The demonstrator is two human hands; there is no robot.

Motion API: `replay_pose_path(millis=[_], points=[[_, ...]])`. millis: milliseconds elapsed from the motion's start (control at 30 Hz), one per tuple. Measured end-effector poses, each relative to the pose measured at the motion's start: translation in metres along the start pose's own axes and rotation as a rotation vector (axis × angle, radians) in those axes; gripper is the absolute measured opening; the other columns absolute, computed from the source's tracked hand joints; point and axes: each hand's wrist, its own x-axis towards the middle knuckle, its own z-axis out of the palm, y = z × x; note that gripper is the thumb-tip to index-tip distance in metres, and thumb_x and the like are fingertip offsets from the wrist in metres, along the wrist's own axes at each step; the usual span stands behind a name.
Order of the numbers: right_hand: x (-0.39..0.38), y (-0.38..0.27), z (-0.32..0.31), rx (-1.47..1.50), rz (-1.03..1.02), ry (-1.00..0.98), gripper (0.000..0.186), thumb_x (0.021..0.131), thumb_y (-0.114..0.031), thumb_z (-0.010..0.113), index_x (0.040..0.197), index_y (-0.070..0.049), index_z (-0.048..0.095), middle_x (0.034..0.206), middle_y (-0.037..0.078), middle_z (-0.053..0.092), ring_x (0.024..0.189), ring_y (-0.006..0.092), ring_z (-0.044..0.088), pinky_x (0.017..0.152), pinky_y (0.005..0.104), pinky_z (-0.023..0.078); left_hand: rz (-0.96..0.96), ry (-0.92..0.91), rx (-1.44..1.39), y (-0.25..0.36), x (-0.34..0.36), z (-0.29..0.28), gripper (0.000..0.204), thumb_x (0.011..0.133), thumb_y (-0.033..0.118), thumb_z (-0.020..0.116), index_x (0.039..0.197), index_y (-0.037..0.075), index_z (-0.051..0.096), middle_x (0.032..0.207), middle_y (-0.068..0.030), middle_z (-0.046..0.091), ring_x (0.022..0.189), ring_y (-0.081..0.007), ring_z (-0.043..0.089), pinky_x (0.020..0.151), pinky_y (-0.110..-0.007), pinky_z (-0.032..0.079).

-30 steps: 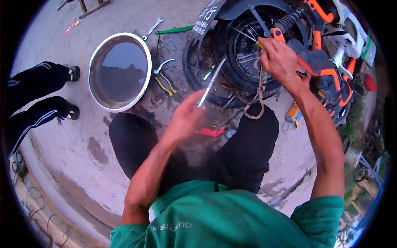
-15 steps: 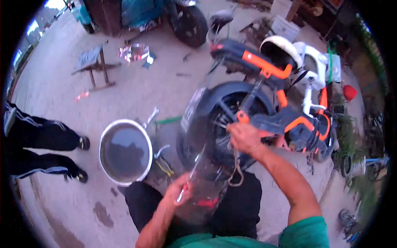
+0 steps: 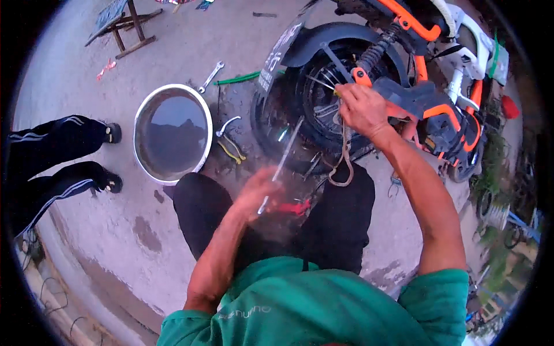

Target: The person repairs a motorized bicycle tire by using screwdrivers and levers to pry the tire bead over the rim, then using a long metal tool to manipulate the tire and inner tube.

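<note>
My left hand [image 3: 258,191], slightly blurred, is closed around a long silvery metal rod [image 3: 288,147] that points up toward the scooter's rear tyre [image 3: 271,124]. My right hand [image 3: 363,111] is closed at the wheel's hub, beside the orange-capped shock absorber [image 3: 378,49]. From its fingertips sticks out a slim metal tool with a yellow part [image 3: 336,91]; its exact kind is unclear. A beige rope loop [image 3: 344,167] hangs below that hand, its upper end hidden. The orange, white and black scooter [image 3: 427,95] leans over in front of me.
A round basin of dark water [image 3: 173,135] stands to my left. Beside it lie a wrench [image 3: 212,76] and yellow-handled pliers [image 3: 232,151]. A red object [image 3: 294,207] lies between my knees. Another person's dark trouser legs [image 3: 63,138] are at far left, below a wooden stool [image 3: 130,26].
The view has tilted down, so the whole scene sits higher. My left hand still grips the rod, now more upright. My right hand stays by the wheel hub.
</note>
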Motion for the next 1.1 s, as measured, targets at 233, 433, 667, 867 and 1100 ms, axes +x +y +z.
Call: replay_pose_path(millis=[233, 433, 667, 867, 1100], points=[[0.001, -0.006, -0.006, -0.001, -0.009, 0.012, 0.040, 0.080, -0.012, 0.071, 0.121, -0.011, 0.070, 0.107, 0.005, 0.070, 0.094, 0.0261, 0.070, 0.080, 0.0388, 0.057, 0.096, 0.120, 0.251, -0.017, -0.012, -0.003, 0.044, 0.101, 0.013, 0.063, 0.144, 0.007, 0.052, 0.092, -0.0042, 0.069, 0.058, -0.0092, 0.057, 0.046, -0.024, 0.039], [0.001, -0.006, -0.006, 0.006, -0.013, 0.022, 0.039, 0.081, -0.012, 0.070, 0.120, -0.011, 0.069, 0.107, 0.006, 0.070, 0.093, 0.0266, 0.070, 0.080, 0.0389, 0.057, 0.106, 0.135, 0.167, -0.017, -0.009, 0.001, 0.036, 0.101, 0.009, 0.061, 0.137, 0.008, 0.063, 0.094, -0.0013, 0.068, 0.059, -0.0065, 0.052, 0.048, -0.024, 0.039], [0.007, -0.007, -0.008, 0.000, -0.022, 0.009, 0.038, 0.081, -0.012, 0.070, 0.119, -0.010, 0.069, 0.106, 0.006, 0.070, 0.092, 0.0270, 0.070, 0.079, 0.0389, 0.057, 0.461, 0.284, 0.654, -0.004, -0.003, 0.002, 0.043, 0.097, 0.009, 0.064, 0.140, 0.004, 0.063, 0.099, -0.0026, 0.069, 0.088, -0.0140, 0.064, 0.080, -0.030, 0.053], [0.007, -0.003, -0.007, 0.014, -0.042, -0.024, 0.040, 0.081, -0.010, 0.069, 0.122, -0.009, 0.069, 0.106, 0.007, 0.070, 0.091, 0.0275, 0.069, 0.079, 0.0390, 0.056, 0.348, 0.262, 0.518, 0.013, 0.010, -0.013, 0.045, 0.091, -0.001, 0.069, 0.136, 0.006, 0.068, 0.099, 0.0029, 0.069, 0.091, -0.0073, 0.060, 0.085, -0.024, 0.050], [0.012, 0.000, 0.000, -0.016, -0.092, -0.003, 0.043, 0.076, -0.011, 0.072, 0.119, -0.011, 0.071, 0.106, 0.003, 0.069, 0.089, 0.0228, 0.068, 0.077, 0.0349, 0.056, 0.257, -0.051, 0.548, 0.063, 0.057, -0.113, 0.045, 0.088, -0.004, 0.067, 0.132, 0.004, 0.071, 0.094, 0.0054, 0.067, 0.077, -0.0040, 0.056, 0.070, -0.022, 0.047]])
